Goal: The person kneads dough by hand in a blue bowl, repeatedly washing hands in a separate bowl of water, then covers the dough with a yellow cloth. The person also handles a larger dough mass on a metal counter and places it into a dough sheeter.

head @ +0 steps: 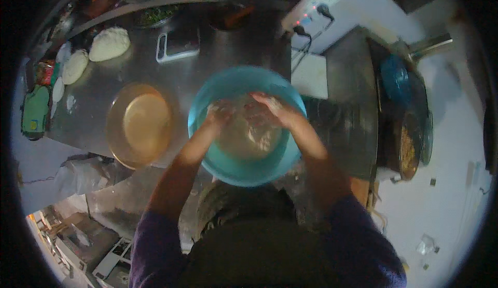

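Note:
A turquoise plastic basin stands before me at the front of the metal worktop. Inside it is a pale, flour-like mass, with a paler lump towards the right. My left hand reaches into the basin's left half, over the mass; blur hides its fingers. On the other side, my right hand is over the mass with pale residue on it. Its thumb stands apart from its blurred fingers, and I see nothing held in it. Whether either hand touches the mass I cannot tell.
An amber bowl stands left on the metal worktop. Behind it lie two pale dough pieces, one large and one smaller. A white-edged device sits farther back. Plugs and cords hang from a power strip at right.

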Demonstrator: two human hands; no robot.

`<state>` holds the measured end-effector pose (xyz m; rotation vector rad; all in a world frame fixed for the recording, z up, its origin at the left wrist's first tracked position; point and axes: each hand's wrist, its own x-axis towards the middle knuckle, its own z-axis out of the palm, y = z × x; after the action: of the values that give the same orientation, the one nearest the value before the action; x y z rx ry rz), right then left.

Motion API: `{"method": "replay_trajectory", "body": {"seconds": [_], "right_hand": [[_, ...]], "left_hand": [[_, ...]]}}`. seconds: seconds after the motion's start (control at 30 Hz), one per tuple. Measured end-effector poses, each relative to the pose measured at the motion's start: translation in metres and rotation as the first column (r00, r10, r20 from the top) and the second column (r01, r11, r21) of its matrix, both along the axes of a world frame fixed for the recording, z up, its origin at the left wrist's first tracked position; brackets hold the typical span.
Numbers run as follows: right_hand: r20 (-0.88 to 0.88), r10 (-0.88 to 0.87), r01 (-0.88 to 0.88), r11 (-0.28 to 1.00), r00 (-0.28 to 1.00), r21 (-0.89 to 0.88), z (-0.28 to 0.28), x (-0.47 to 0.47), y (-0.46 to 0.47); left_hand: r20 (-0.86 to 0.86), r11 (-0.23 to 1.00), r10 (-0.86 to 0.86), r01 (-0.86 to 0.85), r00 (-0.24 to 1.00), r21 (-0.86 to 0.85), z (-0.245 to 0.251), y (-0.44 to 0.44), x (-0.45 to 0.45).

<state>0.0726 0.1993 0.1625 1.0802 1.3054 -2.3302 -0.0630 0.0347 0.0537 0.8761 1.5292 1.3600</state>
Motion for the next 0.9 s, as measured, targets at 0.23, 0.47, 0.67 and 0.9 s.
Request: {"method": "replay_trajectory", "body": {"seconds": [0.23, 0.47, 0.67, 0.9], "right_hand": [[-0.582, -0.308, 0.198, 0.949, 0.752, -0.246, 0.042, -0.032, -0.053], [-0.598, -0.322, 0.126, 0.93, 0.734, -0.346, 0.045, -0.048, -0.109], [-0.36, 0.259, -0.1, 0.909, 0.896, 0.405, 0.002, -0.146, -0.167], [0.073, 0.309, -0.116, 0.123, 0.948, 0.986, -0.066, -0.195, -0.228]], "left_hand": [[0.97, 0.753, -0.014, -0.635, 0.244, 0.171, 0.158, -0.052, 0.009], [0.924, 0.573, 0.075, -0.774, 0.375, 0.268, 0.191, -0.086, 0.02], [0.784, 0.678, 0.346, -0.715, 0.516, 0.172, 0.06, -0.127, -0.047], [0.649, 0.345, 0.735, -0.932, 0.195, -0.111, -0.028, -0.135, -0.09]]}}
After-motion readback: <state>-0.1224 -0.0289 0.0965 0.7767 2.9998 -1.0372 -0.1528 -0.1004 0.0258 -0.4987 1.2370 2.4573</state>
